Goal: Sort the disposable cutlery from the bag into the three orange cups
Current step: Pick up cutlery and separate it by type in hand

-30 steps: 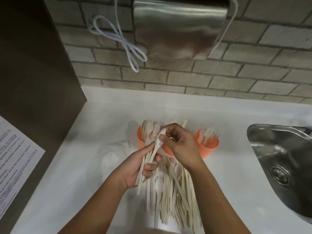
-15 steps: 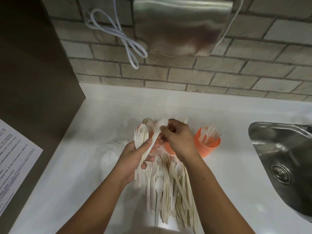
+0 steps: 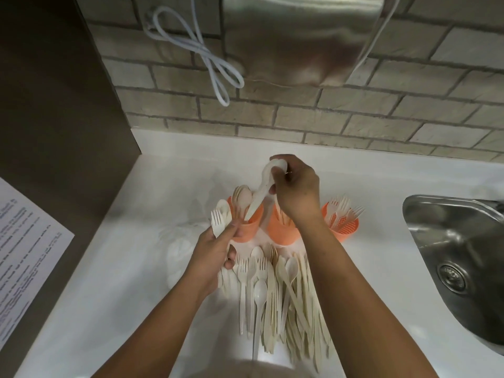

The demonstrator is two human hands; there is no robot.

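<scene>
Three orange cups stand in a row on the white counter: the left cup (image 3: pixel 249 226) holds spoons, the middle cup (image 3: pixel 281 231) sits partly behind my right wrist, the right cup (image 3: pixel 343 227) holds forks. My right hand (image 3: pixel 297 189) pinches a white spoon (image 3: pixel 261 190) by its bowl end, the handle tip pointing down into the left cup. My left hand (image 3: pixel 215 252) grips a small bunch of cutlery (image 3: pixel 219 221) with a fork and spoon heads showing, just left of the left cup. A pile of loose cutlery (image 3: pixel 281 293) lies in front of the cups.
A crumpled clear plastic bag (image 3: pixel 177 241) lies left of the pile. A steel sink (image 3: pixel 458 257) is set in the counter at right. A printed sheet (image 3: pixel 24 241) hangs on the dark panel at left. A steel dispenser (image 3: pixel 300 39) and white cord (image 3: pixel 207 58) hang on the brick wall.
My right hand pulled the white spoon out of the left hand's bunch, lifted it up and back, and now angles its handle into the left cup. The left hand shifted slightly left.
</scene>
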